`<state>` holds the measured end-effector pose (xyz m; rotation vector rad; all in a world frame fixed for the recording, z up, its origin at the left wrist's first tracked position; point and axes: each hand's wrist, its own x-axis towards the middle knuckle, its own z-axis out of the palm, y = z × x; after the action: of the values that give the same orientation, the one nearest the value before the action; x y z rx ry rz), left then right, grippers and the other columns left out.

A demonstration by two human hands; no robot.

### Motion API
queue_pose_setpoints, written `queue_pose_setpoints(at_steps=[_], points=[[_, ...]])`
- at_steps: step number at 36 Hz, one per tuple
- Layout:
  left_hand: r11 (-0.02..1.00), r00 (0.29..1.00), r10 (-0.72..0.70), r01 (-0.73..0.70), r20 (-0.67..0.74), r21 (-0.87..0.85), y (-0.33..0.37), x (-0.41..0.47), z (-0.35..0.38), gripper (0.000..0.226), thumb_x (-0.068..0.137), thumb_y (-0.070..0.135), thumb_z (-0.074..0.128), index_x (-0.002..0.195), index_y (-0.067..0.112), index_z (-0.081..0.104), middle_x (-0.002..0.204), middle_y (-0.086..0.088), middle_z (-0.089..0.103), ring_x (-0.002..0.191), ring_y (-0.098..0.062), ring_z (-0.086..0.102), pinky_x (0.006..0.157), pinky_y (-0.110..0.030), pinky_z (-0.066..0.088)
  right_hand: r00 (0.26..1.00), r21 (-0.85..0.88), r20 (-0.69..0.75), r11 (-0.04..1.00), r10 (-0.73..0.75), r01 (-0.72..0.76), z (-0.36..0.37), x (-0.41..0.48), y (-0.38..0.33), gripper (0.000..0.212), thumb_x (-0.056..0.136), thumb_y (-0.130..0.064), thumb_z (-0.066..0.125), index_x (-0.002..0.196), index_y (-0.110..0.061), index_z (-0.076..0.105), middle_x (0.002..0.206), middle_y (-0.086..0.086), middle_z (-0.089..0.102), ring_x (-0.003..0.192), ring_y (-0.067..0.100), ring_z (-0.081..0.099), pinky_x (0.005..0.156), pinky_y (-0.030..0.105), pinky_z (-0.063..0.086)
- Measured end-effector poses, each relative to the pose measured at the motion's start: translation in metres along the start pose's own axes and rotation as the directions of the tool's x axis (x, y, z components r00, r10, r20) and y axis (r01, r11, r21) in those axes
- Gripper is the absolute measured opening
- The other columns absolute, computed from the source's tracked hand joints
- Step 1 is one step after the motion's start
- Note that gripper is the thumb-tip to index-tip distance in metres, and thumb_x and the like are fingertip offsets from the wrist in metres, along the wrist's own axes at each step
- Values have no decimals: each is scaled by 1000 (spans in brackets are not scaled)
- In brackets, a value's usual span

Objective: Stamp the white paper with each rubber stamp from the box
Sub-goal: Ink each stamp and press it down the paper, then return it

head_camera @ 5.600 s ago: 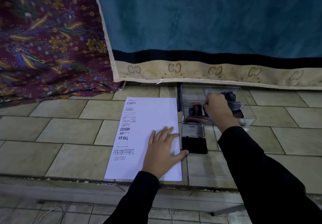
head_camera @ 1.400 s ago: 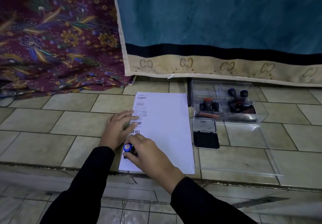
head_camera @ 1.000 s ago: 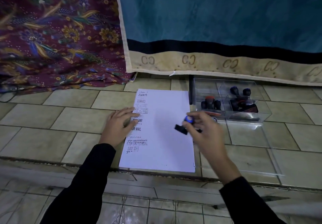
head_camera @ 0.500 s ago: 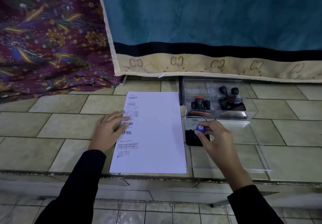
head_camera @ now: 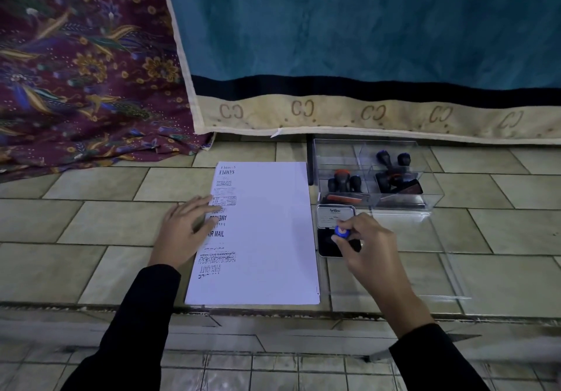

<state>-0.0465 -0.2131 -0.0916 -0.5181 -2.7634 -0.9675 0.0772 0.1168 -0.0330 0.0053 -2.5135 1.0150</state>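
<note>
One blue-capped rubber stamp is pinched in your right hand's fingers, pressed on the black ink pad right of centre. Your left hand lies flat, fingers spread, on the white paper sheet. Next: carry it over and press squarely onto bare paper.

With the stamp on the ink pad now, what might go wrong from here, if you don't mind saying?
1. The right hand holds the stamp only by its fingertips; pressed unevenly, it may ink patchily and print faint.
2. The left hand rests across the paper over printed marks; any wet ink could smear.
3. The pad lies close beside the paper, so carrying the inked stamp across could mark the margin.
</note>
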Motion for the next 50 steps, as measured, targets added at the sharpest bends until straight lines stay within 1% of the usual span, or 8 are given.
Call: queue_pose_setpoints(at_steps=[4,9,14,18,22,27,41,50], points=[[1000,1000,-7,7,10,4,1,0,-1,30,87,47,53,113,37,66,140,11,53,137,-11,39,113,-54,24,999,-10,-32,999,42,-42,3,3,-2,14,77,-5,75,87,-8,66,87,-1,65,70,13,64,63,28,56],[1000,1000,-3,3,3,-6,1,0,-2,39,82,61,49,111,40,65,138,13,54,136,-9,41,112,-53,26,998,-70,10,995,67,-66,0,4,-12,14,79,-7,74,90,-8,66,88,3,65,71,17,64,66,28,56],[1000,1000,7,-7,-12,-18,-1,1,-2,31,81,62,50,108,50,60,136,17,54,134,-9,43,110,-54,27,999,169,40,986,-13,6,22,0,-59,16,78,-14,75,91,-14,66,87,-6,62,73,2,65,67,9,51],[1000,1000,21,-21,-21,0,-2,2,-1,33,81,62,51,108,46,63,134,16,55,131,-10,46,109,-54,29,970,303,209,951,-126,58,60,-3,-97,16,80,-15,73,94,-10,65,91,1,63,74,7,64,74,23,54],[999,1000,18,-18,-14,36,-4,3,-1,44,81,63,48,110,37,68,136,13,56,132,-11,45,110,-52,28,932,311,316,948,-175,73,91,-9,-115,15,84,-15,68,97,-9,64,92,2,59,75,12,62,76,32,53],[999,999,3,-2,-35,43,-2,3,1,48,79,63,47,109,34,70,135,11,58,131,-13,46,110,-48,27,902,292,377,951,-211,100,111,-14,-122,10,85,-16,64,93,-11,59,92,2,57,78,20,63,74,38,53],[999,999,-11,12,-39,39,0,4,1,51,77,62,46,109,32,71,135,9,58,132,-14,46,111,-47,26,888,217,392,962,-240,164,127,-19,-127,15,86,-19,64,97,-10,58,99,4,59,82,20,57,73,34,50],[998,1000,-16,17,-12,64,-2,4,3,51,78,62,46,111,31,70,137,8,56,135,-15,44,112,-48,25,864,183,390,946,-319,267,127,-21,-132,7,85,-9,61,90,-6,57,92,7,57,82,22,52,69,28,41]])
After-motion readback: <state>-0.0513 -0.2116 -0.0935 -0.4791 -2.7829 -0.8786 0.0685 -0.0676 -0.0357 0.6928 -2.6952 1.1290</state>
